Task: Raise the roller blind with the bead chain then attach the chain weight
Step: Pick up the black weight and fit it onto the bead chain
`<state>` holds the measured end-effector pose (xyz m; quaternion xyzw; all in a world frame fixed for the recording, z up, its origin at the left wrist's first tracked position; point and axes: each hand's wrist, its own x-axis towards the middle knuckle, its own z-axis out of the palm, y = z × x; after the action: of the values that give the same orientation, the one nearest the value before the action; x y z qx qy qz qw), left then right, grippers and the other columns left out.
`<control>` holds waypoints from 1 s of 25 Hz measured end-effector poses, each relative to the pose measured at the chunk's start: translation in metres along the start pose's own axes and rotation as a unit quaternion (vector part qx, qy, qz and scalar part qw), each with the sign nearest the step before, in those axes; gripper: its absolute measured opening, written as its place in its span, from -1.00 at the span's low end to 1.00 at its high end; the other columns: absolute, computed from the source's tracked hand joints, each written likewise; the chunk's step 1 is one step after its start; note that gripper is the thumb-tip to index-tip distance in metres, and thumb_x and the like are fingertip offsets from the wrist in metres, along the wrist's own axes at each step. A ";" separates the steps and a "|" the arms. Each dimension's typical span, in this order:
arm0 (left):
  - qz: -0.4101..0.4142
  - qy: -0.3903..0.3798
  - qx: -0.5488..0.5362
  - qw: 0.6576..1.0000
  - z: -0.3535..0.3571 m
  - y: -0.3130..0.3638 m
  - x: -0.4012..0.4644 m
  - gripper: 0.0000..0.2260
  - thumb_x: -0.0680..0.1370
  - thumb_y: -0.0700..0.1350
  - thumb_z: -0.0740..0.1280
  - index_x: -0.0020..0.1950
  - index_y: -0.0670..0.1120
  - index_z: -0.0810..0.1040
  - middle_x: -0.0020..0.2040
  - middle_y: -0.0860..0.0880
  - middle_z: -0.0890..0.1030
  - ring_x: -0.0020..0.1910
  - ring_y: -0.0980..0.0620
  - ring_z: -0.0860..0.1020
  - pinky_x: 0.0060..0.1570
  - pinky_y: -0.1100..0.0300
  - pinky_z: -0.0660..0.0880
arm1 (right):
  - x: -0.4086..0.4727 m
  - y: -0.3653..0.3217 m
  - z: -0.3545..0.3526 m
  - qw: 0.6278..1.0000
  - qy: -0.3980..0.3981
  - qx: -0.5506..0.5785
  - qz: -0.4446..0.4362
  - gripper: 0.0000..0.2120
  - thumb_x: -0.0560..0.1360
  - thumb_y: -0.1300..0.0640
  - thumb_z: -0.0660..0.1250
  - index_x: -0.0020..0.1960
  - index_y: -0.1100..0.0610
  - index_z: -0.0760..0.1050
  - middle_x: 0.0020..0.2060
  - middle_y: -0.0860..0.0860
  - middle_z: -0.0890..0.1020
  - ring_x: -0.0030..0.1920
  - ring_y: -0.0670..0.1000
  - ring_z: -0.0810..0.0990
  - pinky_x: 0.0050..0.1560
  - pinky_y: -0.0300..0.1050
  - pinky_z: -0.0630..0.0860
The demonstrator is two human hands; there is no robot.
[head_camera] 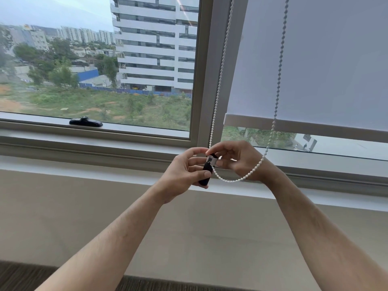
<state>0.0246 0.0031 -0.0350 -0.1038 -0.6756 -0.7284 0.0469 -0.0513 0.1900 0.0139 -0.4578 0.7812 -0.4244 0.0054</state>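
Roller blind (pixel 315 59): it is hanging over the right-hand window pane, its bottom bar (pixel 304 128) sitting a little above the sill, so a strip of glass is showing beneath it. To its left, the window frame post (pixel 206 70) is dividing it from the uncovered pane, where a black window handle (pixel 85 122) is lying on the lower frame. The white bead chain (pixel 218 85) is hanging in two strands, one along the post and one across the blind fabric, and is looping low beneath my hands. My left hand (pixel 182 175) is gripping the black chain weight (pixel 206 172), fingers curled round its body. My right hand (pixel 237 157) is pinching the weight's pale upper end between thumb and fingertips, with the chain's loop draping over my right wrist.
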 end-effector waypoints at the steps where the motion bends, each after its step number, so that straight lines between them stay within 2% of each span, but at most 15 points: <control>1: -0.001 -0.004 0.002 1.000 -0.001 0.000 0.000 -0.55 0.48 -0.42 0.38 0.31 -0.09 0.45 0.04 -0.11 0.66 -0.07 -0.04 0.63 -0.10 -0.11 0.64 | 0.001 -0.002 -0.002 1.000 -0.006 -0.007 0.001 -0.77 0.46 0.32 0.44 0.08 0.12 0.65 -0.04 0.03 0.72 -0.02 0.00 0.69 0.10 -0.04 0.62; 5: 0.004 -0.016 0.002 1.000 -0.001 0.002 0.001 -0.53 0.49 -0.42 0.36 0.33 -0.08 0.43 0.01 -0.11 0.66 -0.05 -0.08 0.61 -0.11 -0.10 0.64 | 0.004 -0.005 -0.005 1.000 0.001 0.000 0.002 -0.84 0.46 0.23 0.47 0.03 0.11 0.68 -0.11 0.05 0.73 -0.07 0.06 0.70 0.06 0.02 0.63; 8: 0.005 -0.019 -0.006 1.000 0.000 0.002 0.002 -0.54 0.50 -0.42 0.36 0.32 -0.05 0.45 0.03 -0.15 0.65 -0.03 -0.11 0.60 -0.12 -0.09 0.64 | 0.005 -0.005 -0.004 1.000 0.010 0.006 -0.008 -0.86 0.46 0.29 0.46 0.00 0.15 0.68 -0.11 0.08 0.74 -0.07 0.02 0.72 0.08 -0.02 0.63; 14: 0.005 -0.018 -0.001 1.000 -0.001 0.002 0.002 -0.54 0.50 -0.41 0.36 0.34 -0.07 0.43 0.01 -0.13 0.67 -0.06 -0.05 0.64 -0.07 -0.16 0.63 | 0.006 -0.007 -0.005 1.000 -0.011 0.002 -0.022 -0.76 0.45 0.42 0.41 0.01 0.15 0.66 0.00 0.09 0.73 0.08 -0.02 0.70 0.15 -0.11 0.61; 20: 0.002 -0.006 0.002 1.000 -0.001 0.004 0.002 -0.51 0.50 -0.41 0.37 0.37 -0.09 0.40 -0.04 -0.11 0.69 -0.03 -0.09 0.64 -0.05 -0.22 0.62 | 0.009 -0.006 -0.003 0.999 0.015 -0.022 -0.024 -0.77 0.44 0.40 0.42 0.02 0.15 0.66 -0.05 0.08 0.74 -0.01 -0.02 0.72 0.10 -0.14 0.63; 25: 0.001 0.016 -0.003 1.000 -0.002 0.003 0.003 -0.47 0.47 -0.40 0.41 0.38 -0.06 0.40 0.20 -0.24 0.60 0.07 -0.27 0.62 -0.07 -0.26 0.61 | 0.007 -0.004 0.001 0.997 0.044 -0.044 -0.048 -0.77 0.44 0.41 0.42 0.02 0.16 0.67 -0.10 0.09 0.74 -0.06 -0.03 0.72 0.04 -0.20 0.62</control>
<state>0.0224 0.0015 -0.0312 -0.0933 -0.6727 -0.7317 0.0580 -0.0528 0.1835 0.0187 -0.4754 0.7756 -0.4095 -0.0694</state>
